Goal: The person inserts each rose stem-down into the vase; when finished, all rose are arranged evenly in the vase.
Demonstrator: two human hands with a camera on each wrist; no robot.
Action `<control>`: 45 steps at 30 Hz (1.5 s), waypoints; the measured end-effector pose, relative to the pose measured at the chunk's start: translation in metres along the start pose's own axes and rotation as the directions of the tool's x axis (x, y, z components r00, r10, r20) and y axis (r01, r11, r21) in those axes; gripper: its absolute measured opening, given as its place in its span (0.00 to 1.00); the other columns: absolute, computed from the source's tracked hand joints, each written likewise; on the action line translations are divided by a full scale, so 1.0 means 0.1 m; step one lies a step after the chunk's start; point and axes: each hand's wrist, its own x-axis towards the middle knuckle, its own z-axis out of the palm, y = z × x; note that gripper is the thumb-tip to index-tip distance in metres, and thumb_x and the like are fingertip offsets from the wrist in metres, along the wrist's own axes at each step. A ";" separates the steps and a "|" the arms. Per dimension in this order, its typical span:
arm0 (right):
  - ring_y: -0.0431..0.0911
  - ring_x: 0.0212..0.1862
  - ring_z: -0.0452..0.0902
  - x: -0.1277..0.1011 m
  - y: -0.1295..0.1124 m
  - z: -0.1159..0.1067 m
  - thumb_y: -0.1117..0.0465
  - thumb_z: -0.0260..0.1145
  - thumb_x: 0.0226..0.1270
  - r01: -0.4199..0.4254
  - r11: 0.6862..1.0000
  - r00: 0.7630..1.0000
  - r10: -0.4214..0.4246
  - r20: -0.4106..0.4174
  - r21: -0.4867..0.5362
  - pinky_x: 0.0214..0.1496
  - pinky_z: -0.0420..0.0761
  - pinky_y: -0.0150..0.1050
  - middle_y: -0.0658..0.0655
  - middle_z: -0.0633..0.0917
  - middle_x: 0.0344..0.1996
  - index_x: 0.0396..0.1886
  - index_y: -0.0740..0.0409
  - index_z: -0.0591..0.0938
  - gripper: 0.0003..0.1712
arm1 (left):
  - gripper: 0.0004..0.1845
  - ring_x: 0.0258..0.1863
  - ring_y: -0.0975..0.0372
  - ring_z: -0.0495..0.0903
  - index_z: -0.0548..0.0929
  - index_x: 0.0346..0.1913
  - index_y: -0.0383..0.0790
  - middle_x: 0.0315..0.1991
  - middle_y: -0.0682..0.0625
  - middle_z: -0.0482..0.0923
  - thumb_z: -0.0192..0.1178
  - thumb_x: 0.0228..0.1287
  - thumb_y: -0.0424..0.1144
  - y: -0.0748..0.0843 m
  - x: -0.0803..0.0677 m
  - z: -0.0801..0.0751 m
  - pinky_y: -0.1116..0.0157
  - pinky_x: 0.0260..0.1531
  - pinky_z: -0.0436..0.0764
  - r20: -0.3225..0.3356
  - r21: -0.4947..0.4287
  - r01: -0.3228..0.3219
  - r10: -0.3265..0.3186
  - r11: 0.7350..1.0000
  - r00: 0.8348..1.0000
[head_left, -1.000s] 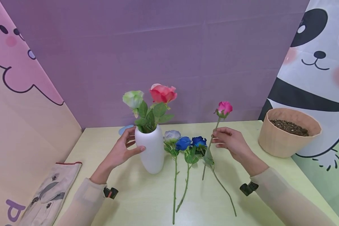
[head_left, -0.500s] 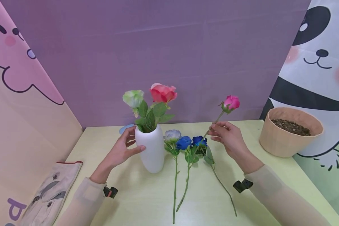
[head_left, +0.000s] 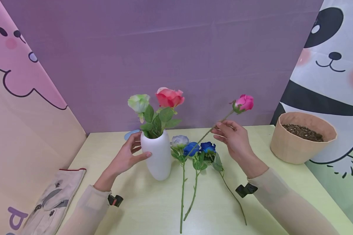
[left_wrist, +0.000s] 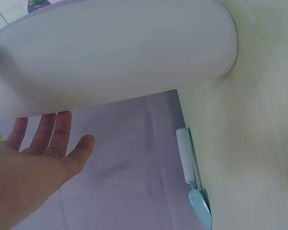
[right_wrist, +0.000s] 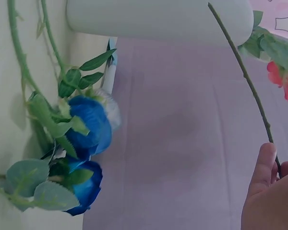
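My left hand (head_left: pixel 126 155) holds the upright white vase (head_left: pixel 157 158) near its top, thumb in front and fingers behind. A pale green rose (head_left: pixel 139 103) and a coral rose (head_left: pixel 170 97) stand in the vase. To the right, above the table, my right hand (head_left: pixel 234 138) pinches the stem of a pink rose (head_left: pixel 244 102). That stem slants, bloom up to the right and bare end down toward the vase. In the right wrist view the stem (right_wrist: pixel 245 72) crosses in front of the vase; the bloom is out of sight there.
A pale lilac rose (head_left: pixel 179 141), a blue rose (head_left: pixel 191 149) and a darker blue rose (head_left: pixel 208 147) lie on the table between the hands. A peach pot (head_left: pixel 291 150) of soil stands at right, folded cloth (head_left: pixel 54 199) at left. A light-blue trowel (left_wrist: pixel 185 153) lies behind the vase.
My right hand has moved left and slightly up. The pink rose has tilted from nearly upright to slanting, its bloom going right and its stem end swinging toward the vase. The left hand stays put.
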 end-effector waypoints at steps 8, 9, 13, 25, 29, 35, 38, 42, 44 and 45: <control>0.39 0.38 0.88 -0.01 -0.08 0.12 0.59 0.67 0.70 0.022 0.997 1.000 -0.021 -0.016 0.076 0.49 0.88 0.34 0.49 0.87 0.36 0.46 0.59 0.75 0.13 | 0.44 0.70 0.46 0.67 0.57 0.75 0.50 0.68 0.46 0.67 0.72 0.60 0.45 0.03 -0.01 0.01 0.42 0.72 0.67 -0.005 -0.004 -0.005 0.005 1.000 1.000; 0.39 0.38 0.88 -0.01 -0.09 0.14 0.59 0.67 0.70 0.025 0.996 1.000 -0.024 -0.018 0.084 0.48 0.88 0.34 0.49 0.87 0.37 0.46 0.59 0.75 0.12 | 0.44 0.70 0.46 0.67 0.57 0.75 0.50 0.68 0.46 0.67 0.72 0.60 0.45 0.03 -0.01 0.01 0.42 0.72 0.67 -0.005 -0.004 -0.007 0.007 1.000 1.000; 0.39 0.38 0.88 -0.03 -0.13 0.21 0.60 0.67 0.70 0.040 0.994 0.999 -0.037 -0.026 0.105 0.49 0.88 0.35 0.48 0.87 0.36 0.45 0.58 0.75 0.11 | 0.44 0.70 0.45 0.67 0.57 0.75 0.50 0.68 0.47 0.67 0.72 0.60 0.45 0.03 -0.02 0.01 0.42 0.71 0.67 -0.003 -0.005 -0.006 0.006 1.000 1.000; 0.39 0.40 0.88 -0.08 -0.22 0.37 0.59 0.68 0.69 0.068 0.987 0.997 -0.064 -0.033 0.146 0.46 0.88 0.33 0.49 0.86 0.37 0.46 0.58 0.75 0.13 | 0.44 0.70 0.45 0.67 0.57 0.75 0.50 0.69 0.47 0.66 0.71 0.60 0.47 0.02 -0.02 0.01 0.42 0.72 0.66 0.000 0.006 0.002 -0.002 1.000 1.000; 0.40 0.41 0.88 -0.09 -0.25 0.40 0.58 0.67 0.69 0.080 0.985 0.997 -0.077 -0.025 0.153 0.47 0.88 0.33 0.49 0.85 0.38 0.47 0.58 0.75 0.14 | 0.45 0.71 0.45 0.67 0.57 0.75 0.50 0.69 0.47 0.66 0.72 0.60 0.47 0.01 -0.01 0.01 0.41 0.72 0.66 -0.001 0.006 0.005 -0.005 1.000 1.000; 0.40 0.41 0.88 -0.11 -0.28 0.45 0.58 0.67 0.69 0.089 0.981 0.996 -0.086 -0.024 0.170 0.47 0.87 0.33 0.51 0.86 0.40 0.48 0.59 0.75 0.14 | 0.45 0.70 0.46 0.67 0.57 0.75 0.49 0.68 0.47 0.67 0.72 0.60 0.47 0.00 -0.01 0.00 0.42 0.72 0.67 -0.004 0.010 0.001 -0.001 1.000 1.000; 0.41 0.41 0.89 -0.12 -0.30 0.48 0.59 0.67 0.69 0.095 0.978 0.995 -0.091 -0.028 0.185 0.46 0.87 0.32 0.52 0.86 0.40 0.48 0.59 0.75 0.14 | 0.45 0.70 0.46 0.68 0.57 0.75 0.49 0.68 0.47 0.67 0.72 0.60 0.47 0.00 -0.01 0.00 0.42 0.72 0.67 -0.004 0.012 -0.002 0.002 1.000 1.000; 0.41 0.41 0.89 -0.13 -0.32 0.53 0.59 0.67 0.69 0.109 0.972 0.994 -0.104 -0.032 0.210 0.47 0.87 0.33 0.51 0.86 0.39 0.48 0.58 0.75 0.13 | 0.45 0.70 0.46 0.67 0.57 0.75 0.50 0.68 0.47 0.67 0.71 0.60 0.47 -0.01 -0.01 0.00 0.42 0.72 0.67 -0.004 0.012 -0.003 0.003 1.000 1.000; 0.41 0.41 0.89 -0.13 -0.33 0.55 0.59 0.67 0.69 0.120 0.969 0.993 -0.116 -0.034 0.217 0.47 0.87 0.33 0.51 0.87 0.38 0.47 0.57 0.75 0.12 | 0.45 0.70 0.46 0.67 0.57 0.75 0.50 0.68 0.47 0.67 0.71 0.60 0.47 -0.01 -0.01 0.00 0.42 0.72 0.67 -0.004 0.011 -0.001 0.001 1.000 1.000; 0.41 0.41 0.89 -0.13 -0.33 0.56 0.59 0.66 0.70 0.126 0.967 0.992 -0.121 -0.036 0.221 0.47 0.87 0.33 0.50 0.87 0.38 0.47 0.57 0.75 0.12 | 0.45 0.70 0.46 0.67 0.57 0.75 0.50 0.69 0.47 0.67 0.71 0.60 0.48 0.00 -0.01 0.00 0.42 0.72 0.67 -0.004 0.011 0.001 -0.001 1.000 1.000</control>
